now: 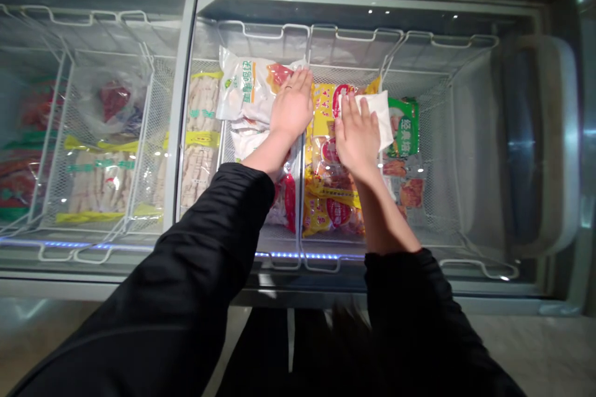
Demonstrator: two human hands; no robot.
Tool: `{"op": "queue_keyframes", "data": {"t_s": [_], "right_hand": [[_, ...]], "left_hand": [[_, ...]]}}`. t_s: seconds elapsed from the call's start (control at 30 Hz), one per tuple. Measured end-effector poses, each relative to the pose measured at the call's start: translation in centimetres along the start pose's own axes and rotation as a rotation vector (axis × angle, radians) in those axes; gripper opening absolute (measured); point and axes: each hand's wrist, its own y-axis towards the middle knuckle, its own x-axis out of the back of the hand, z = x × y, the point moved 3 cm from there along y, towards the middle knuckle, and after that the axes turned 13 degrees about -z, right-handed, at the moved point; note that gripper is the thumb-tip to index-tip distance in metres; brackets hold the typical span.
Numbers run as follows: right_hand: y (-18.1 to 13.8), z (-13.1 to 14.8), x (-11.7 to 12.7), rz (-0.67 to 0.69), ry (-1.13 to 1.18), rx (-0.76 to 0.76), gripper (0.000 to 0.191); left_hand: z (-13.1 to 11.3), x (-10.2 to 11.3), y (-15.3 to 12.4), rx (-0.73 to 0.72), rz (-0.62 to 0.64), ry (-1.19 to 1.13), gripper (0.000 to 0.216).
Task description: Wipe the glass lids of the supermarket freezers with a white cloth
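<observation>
My left hand [293, 102] lies flat, fingers stretched out, over a white bag of frozen food [237, 90] with green lettering. Beneath my right hand [358, 136] is a folded white cloth or tissue [382, 116]; the fingers lie flat on it, slightly apart. That cloth overlaps yellow food bags [321, 108] and the edge of a green packet [408, 127]. Small light spots look like reflections on glass, but I cannot tell whether my hands rest on a glass lid or on the bags.
A chest freezer's pale frame [184, 99] runs between two sections. White wire baskets [465, 127] divide the inside. Bundles of pale food sticks [105, 180] and a bag with something dark red [114, 99] lie on the left. A white curved handle [565, 142] stands at the right.
</observation>
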Motion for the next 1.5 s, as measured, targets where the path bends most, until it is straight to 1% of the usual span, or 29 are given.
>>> {"op": "queue_keyframes", "data": {"t_s": [0.07,0.1,0.2,0.27,0.33,0.37,0.47,0.57,0.63,0.67,0.73,0.8,0.87,0.9,0.97,1.03,1.07,1.13,1.17,1.23,1.3,1.33,1.4,1.5], "right_hand": [[0.3,1.2,-0.5,0.002,0.034,0.035,0.063],[-0.1,1.7,-0.6,0.013,0.053,0.066,0.063],[-2.9,2.3,0.0,0.061,0.099,0.189,0.062],[-5.2,1.6,0.7,0.085,0.1,0.245,0.061],[-6.6,0.3,1.3,0.079,0.078,0.239,0.06],[-6.9,-0.4,1.5,0.064,0.064,0.216,0.059],[-5.6,-1.8,1.1,-0.007,0.044,0.121,0.059],[-3.3,-1.6,-0.1,-0.078,0.045,0.035,0.06],[-2.6,-0.6,-0.6,-0.082,0.054,0.037,0.06],[-2.8,0.1,-0.7,-0.067,0.063,0.064,0.06],[-4.2,1.3,-0.3,-0.016,0.093,0.162,0.058],[-6.5,1.7,0.7,0.035,0.129,0.273,0.057],[-9.0,1.0,2.0,0.073,0.153,0.355,0.055],[-9.9,0.3,2.5,0.084,0.157,0.371,0.055],[-10.8,-1.5,3.2,0.062,0.144,0.323,0.055],[-10.3,-2.8,3.1,0.003,0.115,0.205,0.056],[-9.8,-3.1,2.9,-0.026,0.099,0.143,0.056],[-8.6,-2.3,2.1,-0.05,0.077,0.07,0.057],[-8.3,-1.4,1.7,-0.048,0.075,0.07,0.058],[-8.6,0.8,1.3,-0.029,0.09,0.137,0.058],[-10.1,2.5,1.4,0.002,0.121,0.26,0.057],[-11.2,2.8,1.7,0.022,0.133,0.321,0.056],[-13.5,2.3,2.5,0.07,0.141,0.413,0.055],[-15.3,-0.2,3.3,0.099,0.114,0.416,0.054]], "left_hand": [[0.4,-0.4,0.2,-0.005,-0.012,-0.041,0.061],[0.7,-0.6,0.3,-0.011,-0.018,-0.057,0.062],[1.2,-0.8,0.3,-0.031,-0.027,-0.096,0.064],[1.4,-0.7,0.3,-0.037,-0.035,-0.099,0.064],[1.4,-0.6,0.4,-0.042,-0.043,-0.075,0.064],[1.3,-0.5,0.3,-0.044,-0.046,-0.059,0.063],[0.9,-0.4,-0.4,-0.048,-0.031,-0.01,0.063],[0.1,0.1,-3.3,-0.059,-0.008,0.042,0.063],[-0.7,0.8,-6.4,-0.077,0.001,0.079,0.063],[-1.1,1.3,-8.2,-0.094,0.007,0.1,0.064],[-1.9,2.4,-11.8,-0.102,0.006,0.141,0.064],[-2.6,3.4,-15.0,-0.089,0.015,0.194,0.062],[-3.4,4.0,-17.6,-0.063,0.017,0.223,0.061],[-3.9,4.1,-18.7,-0.046,0.014,0.23,0.061],[-4.6,4.1,-20.5,-0.004,-0.008,0.239,0.063],[-5.2,3.8,-21.7,0.036,-0.044,0.258,0.064],[-5.5,3.7,-22.1,0.052,-0.057,0.27,0.065],[-5.7,3.4,-22.6,0.06,-0.073,0.29,0.065],[-5.8,3.3,-22.7,0.055,-0.077,0.297,0.065],[-5.9,3.3,-22.7,0.039,-0.082,0.302,0.064],[-5.9,3.4,-22.6,0.034,-0.084,0.3,0.064],[-6.0,3.5,-22.5,0.039,-0.081,0.298,0.064],[-6.0,3.6,-22.4,0.054,-0.068,0.291,0.067],[-6.1,3.6,-22.4,0.065,-0.063,0.27,0.071]]}}
